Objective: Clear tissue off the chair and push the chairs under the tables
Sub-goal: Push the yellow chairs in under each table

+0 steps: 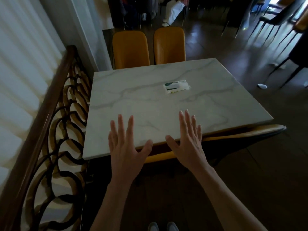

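Note:
A white marble table (133, 90) fills the middle of the head view. My left hand (128, 144) and my right hand (188, 140) hover over its near edge, fingers spread, holding nothing. Below that edge the yellow backs of two near chairs show: one (160, 156) between my hands, one (250, 130) at the right, both tucked under the table. Two more yellow chairs (130, 49) (169, 45) stand pushed against the far side. A small plastic tissue packet (176, 87) lies on the tabletop. A white crumpled bit (262, 86) lies on the floor at right.
A dark wooden railing with curled ironwork (55, 124) runs close along the table's left side. Dark chairs with thin legs (283, 17) stand at the far right. A seated person's legs (168, 12) show at the back. My shoes (162, 226) are at the bottom.

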`<state>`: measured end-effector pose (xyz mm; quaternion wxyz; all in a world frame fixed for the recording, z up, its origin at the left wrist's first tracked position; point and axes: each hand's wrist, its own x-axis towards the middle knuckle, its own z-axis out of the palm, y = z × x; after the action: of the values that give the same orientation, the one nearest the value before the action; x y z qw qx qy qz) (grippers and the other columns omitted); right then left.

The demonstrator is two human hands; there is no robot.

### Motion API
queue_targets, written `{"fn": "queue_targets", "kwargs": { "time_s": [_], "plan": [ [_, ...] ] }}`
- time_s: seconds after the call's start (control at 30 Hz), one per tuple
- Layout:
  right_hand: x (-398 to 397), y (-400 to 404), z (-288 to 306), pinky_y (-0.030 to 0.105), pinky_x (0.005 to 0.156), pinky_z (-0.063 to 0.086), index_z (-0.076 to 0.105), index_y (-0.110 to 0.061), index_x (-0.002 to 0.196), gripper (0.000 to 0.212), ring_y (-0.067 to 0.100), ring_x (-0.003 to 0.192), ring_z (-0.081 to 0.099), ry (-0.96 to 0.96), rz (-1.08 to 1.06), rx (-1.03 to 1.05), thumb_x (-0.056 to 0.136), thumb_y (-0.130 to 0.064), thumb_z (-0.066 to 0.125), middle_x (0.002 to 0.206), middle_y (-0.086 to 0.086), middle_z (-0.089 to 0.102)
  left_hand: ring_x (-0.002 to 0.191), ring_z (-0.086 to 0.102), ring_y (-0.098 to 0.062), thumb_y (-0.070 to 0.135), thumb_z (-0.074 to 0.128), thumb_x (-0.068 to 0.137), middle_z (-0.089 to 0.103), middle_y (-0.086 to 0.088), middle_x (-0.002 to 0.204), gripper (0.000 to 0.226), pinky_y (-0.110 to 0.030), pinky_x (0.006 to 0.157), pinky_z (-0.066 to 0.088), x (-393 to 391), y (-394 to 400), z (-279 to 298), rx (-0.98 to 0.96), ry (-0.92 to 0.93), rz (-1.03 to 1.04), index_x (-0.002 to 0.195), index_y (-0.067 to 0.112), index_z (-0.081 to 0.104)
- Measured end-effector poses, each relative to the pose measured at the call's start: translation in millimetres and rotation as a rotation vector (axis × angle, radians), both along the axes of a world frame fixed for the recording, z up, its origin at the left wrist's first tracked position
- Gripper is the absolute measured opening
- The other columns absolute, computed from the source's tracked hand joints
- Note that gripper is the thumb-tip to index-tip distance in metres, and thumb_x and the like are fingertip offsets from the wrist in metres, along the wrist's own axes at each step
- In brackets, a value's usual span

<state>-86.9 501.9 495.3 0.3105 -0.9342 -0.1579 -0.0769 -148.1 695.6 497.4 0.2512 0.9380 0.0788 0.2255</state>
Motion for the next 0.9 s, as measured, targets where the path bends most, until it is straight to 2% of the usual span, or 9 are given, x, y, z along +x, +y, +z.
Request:
{"fn": "queue_targets", "kwargs": {
  "time_s": [0.2, 0.33, 0.47, 0.7, 0.9],
  "plan": [
    [-17, -32, 2, 0.051, 0.12, -0.009, -0.014, -0.037, 0.153, 0.084, 0.017, 0.148, -0.024, 0.036, -0.083, -0.006, 0.093, -0.064, 0.038, 0.164, -0.005, -0.02, 0.154, -0.014, -0.021, 0.072, 0.039, 0.087, -0.012, 0.0, 0.169, 0.091, -0.048, 0.121, 0.0, 4, -33, 1, -0.095, 0.053, -0.081, 0.16, 0.033, 0.001],
    [-25, -73, 4, 0.047, 0.12, -0.01, -0.011, -0.037, 0.154, 0.084, 0.015, 0.148, -0.022, 0.044, -0.178, 0.052, 0.091, -0.071, 0.033, 0.164, -0.006, -0.018, 0.154, -0.015, -0.018, 0.073, 0.038, 0.087, -0.012, 0.004, 0.169, 0.089, -0.048, 0.121, 0.001, 14, -69, 1, -0.128, 0.065, -0.165, 0.159, 0.038, -0.002],
    [-23, -122, 2, 0.045, 0.12, -0.008, -0.009, -0.037, 0.154, 0.083, 0.013, 0.149, -0.021, 0.046, -0.278, 0.069, 0.09, -0.071, 0.032, 0.165, -0.005, -0.015, 0.153, -0.017, -0.016, 0.076, 0.035, 0.088, -0.015, 0.007, 0.168, 0.088, -0.045, 0.121, -0.001, 29, -118, -1, -0.118, 0.079, -0.25, 0.157, 0.043, -0.008],
    [-9, -247, -7, 0.043, 0.121, -0.007, -0.008, -0.041, 0.154, 0.081, 0.007, 0.148, -0.02, 0.039, -0.432, 0.115, 0.092, -0.067, 0.036, 0.165, -0.009, -0.012, 0.154, -0.014, -0.015, 0.077, 0.034, 0.088, -0.011, 0.009, 0.169, 0.086, -0.045, 0.121, 0.003, 68, -241, -8, -0.128, 0.096, -0.402, 0.158, 0.043, -0.003],
    [8, -386, -8, 0.043, 0.121, -0.006, -0.015, -0.046, 0.149, 0.081, 0.007, 0.148, -0.02, 0.048, -0.54, 0.144, 0.088, -0.07, 0.032, 0.164, -0.011, -0.015, 0.153, -0.016, -0.011, 0.076, 0.036, 0.089, -0.014, 0.014, 0.167, 0.085, -0.047, 0.121, 0.003, 112, -379, -5, -0.131, 0.093, -0.492, 0.157, 0.046, -0.004]
  ]
}}
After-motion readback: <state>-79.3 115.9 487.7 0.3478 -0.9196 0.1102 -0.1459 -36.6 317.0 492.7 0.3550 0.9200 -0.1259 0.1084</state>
